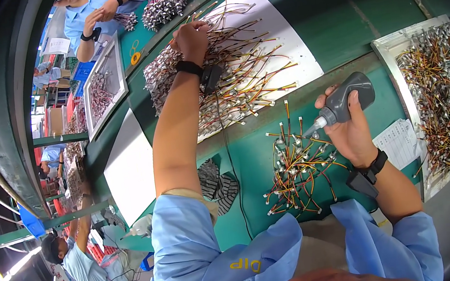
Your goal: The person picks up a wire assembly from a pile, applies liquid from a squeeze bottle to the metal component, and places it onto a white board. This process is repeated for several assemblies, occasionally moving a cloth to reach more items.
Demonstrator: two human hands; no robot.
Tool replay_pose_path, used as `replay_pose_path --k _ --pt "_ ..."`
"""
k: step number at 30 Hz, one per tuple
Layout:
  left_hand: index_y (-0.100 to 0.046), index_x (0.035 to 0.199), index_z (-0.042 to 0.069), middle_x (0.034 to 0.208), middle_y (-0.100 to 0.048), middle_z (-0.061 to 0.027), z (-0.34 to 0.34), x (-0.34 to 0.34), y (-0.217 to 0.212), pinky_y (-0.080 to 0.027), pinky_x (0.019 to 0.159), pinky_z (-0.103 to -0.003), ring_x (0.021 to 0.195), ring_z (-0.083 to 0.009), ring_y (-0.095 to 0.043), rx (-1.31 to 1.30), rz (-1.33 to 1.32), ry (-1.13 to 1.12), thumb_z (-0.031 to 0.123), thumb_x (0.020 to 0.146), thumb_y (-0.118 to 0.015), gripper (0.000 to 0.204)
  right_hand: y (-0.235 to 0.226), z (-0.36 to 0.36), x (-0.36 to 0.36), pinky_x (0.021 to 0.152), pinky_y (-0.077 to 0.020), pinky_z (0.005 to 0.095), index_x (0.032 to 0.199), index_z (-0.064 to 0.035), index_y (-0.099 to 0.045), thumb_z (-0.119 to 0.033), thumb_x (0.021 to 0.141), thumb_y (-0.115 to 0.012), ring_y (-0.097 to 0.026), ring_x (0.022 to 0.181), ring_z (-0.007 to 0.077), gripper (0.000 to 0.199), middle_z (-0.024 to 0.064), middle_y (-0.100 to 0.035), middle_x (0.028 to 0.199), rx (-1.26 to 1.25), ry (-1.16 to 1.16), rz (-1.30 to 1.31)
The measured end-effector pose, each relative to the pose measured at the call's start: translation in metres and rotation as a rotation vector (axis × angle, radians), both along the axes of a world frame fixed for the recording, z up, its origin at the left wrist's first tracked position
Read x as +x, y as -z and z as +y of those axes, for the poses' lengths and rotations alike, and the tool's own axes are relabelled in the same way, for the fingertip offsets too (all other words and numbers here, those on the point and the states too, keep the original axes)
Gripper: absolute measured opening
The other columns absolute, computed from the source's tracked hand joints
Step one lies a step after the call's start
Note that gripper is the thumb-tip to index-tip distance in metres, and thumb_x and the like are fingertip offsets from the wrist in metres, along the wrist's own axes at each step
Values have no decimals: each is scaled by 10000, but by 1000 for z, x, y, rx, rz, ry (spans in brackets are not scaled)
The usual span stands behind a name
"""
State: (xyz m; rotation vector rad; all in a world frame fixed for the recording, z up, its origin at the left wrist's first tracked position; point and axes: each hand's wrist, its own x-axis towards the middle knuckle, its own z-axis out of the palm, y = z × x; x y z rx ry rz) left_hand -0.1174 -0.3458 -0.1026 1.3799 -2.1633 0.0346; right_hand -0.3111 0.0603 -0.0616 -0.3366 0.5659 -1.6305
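My right hand (351, 138) is wrapped round a dark grey squeeze bottle (349, 98), tilted so its pale nozzle points left and down. The tip is just above a loose heap of small parts with yellow, red and black wires (297, 171) on the green bench. My left hand (191, 42) reaches to the far edge of a dense pile of wired parts (171, 73) on a white sheet (297, 63). Its fingers are curled together; what they hold, if anything, is too small to make out. White connectors at the wire ends fan out to the right of that pile.
At right stands a pale-framed tray (395, 70) full of wired parts, beside a printed paper (396, 143). Striped dark cloth (218, 187) and a black cord (233, 168) lie near my left arm. Across the bench a co-worker (92, 16) handles wired parts near another tray (90, 121).
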Motion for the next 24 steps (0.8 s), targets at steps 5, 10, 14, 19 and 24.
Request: replay_pose_path --k 5,10,14,19,24 --pt "-756 889 168 866 -709 -73 17 9 -20 -449 768 -413 875 -253 -636 61 111 19 264 705 -736 209 1 4 2 762 -474 281 1146 -103 -491 -514 984 -409 -571 865 137 449 81 -580 1046 -3 -13 -6" --pt "-725 1004 79 908 -721 -58 64 28 -70 -500 776 -282 837 -169 -670 171 312 263 183 784 -732 243 6 10 8 767 -471 287 1155 -95 -493 -506 984 -417 -573 860 137 452 74 -575 1049 -6 -23 -60" --pt "-649 1142 29 1045 -688 -76 165 54 -156 -492 823 -250 964 -147 -644 553 179 505 184 849 -713 337 2 -3 15 752 -454 285 1178 -73 -482 -494 974 -455 -551 802 133 469 75 -566 1048 124 82 -155" --pt "-650 1119 46 1016 -671 -73 305 135 -228 -510 853 -304 1024 -157 -632 552 710 682 181 847 -712 310 -2 2 17 723 -411 275 1198 -28 -459 -466 958 -513 -471 684 127 502 83 -541 1050 57 -2 -190" --pt "-654 1078 19 1006 -673 -115 376 220 -206 -523 756 -286 870 -209 -659 738 526 285 77 852 -663 233 2 3 23 718 -384 271 1187 -9 -456 -445 954 -536 -414 635 127 501 85 -516 1049 0 -59 -181"
